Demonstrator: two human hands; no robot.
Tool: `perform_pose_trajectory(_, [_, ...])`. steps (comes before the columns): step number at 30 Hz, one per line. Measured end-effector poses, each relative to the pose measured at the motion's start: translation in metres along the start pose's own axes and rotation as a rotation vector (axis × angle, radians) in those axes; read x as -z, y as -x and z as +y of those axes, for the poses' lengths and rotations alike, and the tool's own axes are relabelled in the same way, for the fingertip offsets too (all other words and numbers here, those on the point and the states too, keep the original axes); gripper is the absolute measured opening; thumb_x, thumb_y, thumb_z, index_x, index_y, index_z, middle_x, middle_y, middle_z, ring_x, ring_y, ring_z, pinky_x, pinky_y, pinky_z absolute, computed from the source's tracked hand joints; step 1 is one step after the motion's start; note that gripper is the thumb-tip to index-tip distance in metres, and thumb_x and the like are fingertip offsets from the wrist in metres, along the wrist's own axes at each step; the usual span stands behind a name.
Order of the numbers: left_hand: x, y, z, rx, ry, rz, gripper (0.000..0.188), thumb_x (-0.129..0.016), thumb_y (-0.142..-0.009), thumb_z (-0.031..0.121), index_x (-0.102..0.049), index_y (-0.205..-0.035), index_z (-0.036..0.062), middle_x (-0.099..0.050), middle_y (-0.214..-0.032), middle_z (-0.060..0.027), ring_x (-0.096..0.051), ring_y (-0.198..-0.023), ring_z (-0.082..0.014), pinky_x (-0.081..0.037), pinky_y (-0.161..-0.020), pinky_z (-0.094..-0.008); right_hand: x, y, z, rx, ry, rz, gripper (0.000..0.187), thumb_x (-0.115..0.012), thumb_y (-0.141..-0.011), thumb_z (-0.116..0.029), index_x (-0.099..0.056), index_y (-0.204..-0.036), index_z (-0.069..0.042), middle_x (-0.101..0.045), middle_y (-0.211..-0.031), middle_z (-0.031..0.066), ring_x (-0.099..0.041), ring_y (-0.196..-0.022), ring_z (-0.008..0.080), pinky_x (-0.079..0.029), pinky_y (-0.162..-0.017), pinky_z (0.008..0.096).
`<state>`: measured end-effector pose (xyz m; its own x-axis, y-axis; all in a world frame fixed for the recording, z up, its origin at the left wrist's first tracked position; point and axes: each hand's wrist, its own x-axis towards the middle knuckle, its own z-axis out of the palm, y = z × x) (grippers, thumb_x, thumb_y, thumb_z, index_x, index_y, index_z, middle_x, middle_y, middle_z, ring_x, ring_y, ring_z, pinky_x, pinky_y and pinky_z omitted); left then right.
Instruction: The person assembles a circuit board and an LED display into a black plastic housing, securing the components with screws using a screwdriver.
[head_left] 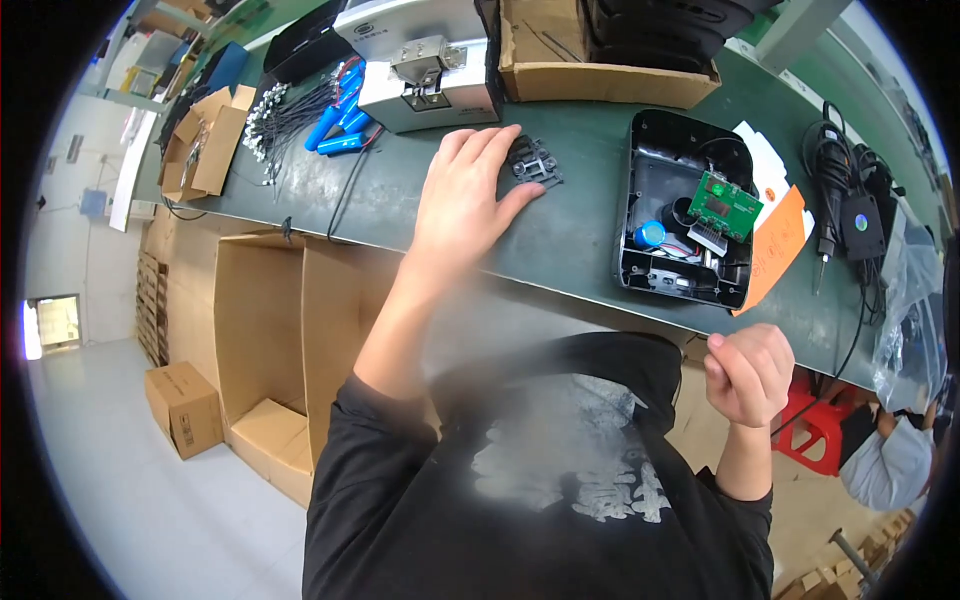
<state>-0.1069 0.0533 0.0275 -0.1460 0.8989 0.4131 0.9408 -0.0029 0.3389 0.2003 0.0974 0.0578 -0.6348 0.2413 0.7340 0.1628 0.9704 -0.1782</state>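
My left hand (465, 195) rests on the green table with its fingers stretched out and the thumb apart. Beside it lies a small cluster of dark grey plastic parts (535, 162), which the thumb tip appears to touch. My right hand (752, 375) is closed, its fingers curled, just off the table's front edge; whatever it may hold is hidden. Between the hands stands an open black plastic housing (632, 200). Inside it are a green circuit board (727, 206), a blue cylindrical cell (650, 234) and some wires.
A metal fixture on a white box (435, 98) and a cardboard tray (610, 84) of black housings stand behind. Blue batteries (342, 120) and wires lie left. Orange paper (778, 248), a corded screwdriver (828, 180) and a plastic bag (910, 310) are right. Large cartons (258, 330) stand below.
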Motion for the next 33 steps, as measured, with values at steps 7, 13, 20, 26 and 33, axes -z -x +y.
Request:
perform_pose_trajectory(7, [0.009,0.0,0.011,-0.009,0.172,0.185,0.059,-0.077,-0.066,0.012,-0.054,-0.12,0.0047,-0.056,-0.117,-0.0111,-0.053,-0.106,-0.0292,-0.045,-0.09,-0.037,-0.004,-0.001,-0.007,-0.006,-0.054,-0.035,0.015,-0.071,-0.072,-0.008,-0.065,-0.084,-0.002,-0.059,-0.074,0.0053,-0.057,-0.06,0.0194,-0.046,-0.052,0.0293])
perform_pose_trajectory(13, [0.036,0.017,0.051,-0.164,0.442,0.14,0.069,-0.081,-0.061,0.003,-0.05,-0.124,0.0024,-0.056,-0.12,-0.016,-0.062,-0.093,-0.0217,-0.051,-0.074,-0.03,-0.016,-0.023,-0.024,-0.227,-0.317,0.058,0.031,-0.073,-0.069,-0.004,-0.063,-0.098,0.001,-0.063,-0.082,0.0096,-0.059,-0.064,0.0211,-0.048,-0.056,0.0298])
perform_pose_trajectory(20, [0.045,0.034,0.083,-0.325,0.699,-0.068,0.075,-0.08,-0.063,-0.001,-0.045,-0.129,0.0049,-0.054,-0.121,-0.0208,-0.061,-0.092,-0.021,-0.051,-0.069,-0.0271,-0.028,-0.035,-0.037,-0.624,-0.862,-0.021,0.041,-0.067,-0.077,0.006,-0.054,-0.116,0.005,-0.065,-0.093,0.0119,-0.063,-0.073,0.0119,-0.052,-0.066,0.0233])
perform_pose_trajectory(26, [0.032,0.052,0.087,-0.053,1.012,-0.063,0.08,-0.073,-0.069,-0.006,-0.031,-0.136,-0.0014,-0.048,-0.126,-0.0235,-0.059,-0.095,-0.0198,-0.049,-0.075,-0.028,-0.035,-0.028,-0.041,-0.86,-1.208,0.057,0.023,-0.062,-0.082,0.006,-0.053,-0.103,0.006,-0.065,-0.093,0.0117,-0.066,-0.079,0.0148,-0.054,-0.07,0.0256])
perform_pose_trajectory(33, [0.02,0.058,0.095,0.028,0.933,0.061,0.032,-0.071,-0.062,-0.01,-0.064,-0.091,0.0027,-0.062,-0.092,-0.0098,-0.062,-0.079,-0.0196,-0.052,-0.069,-0.0288,-0.043,-0.019,-0.046,-0.892,-1.165,0.1,0.02,-0.062,-0.08,0.009,-0.054,-0.098,0.004,-0.065,-0.094,0.0133,-0.066,-0.08,0.0165,-0.054,-0.072,0.0274])
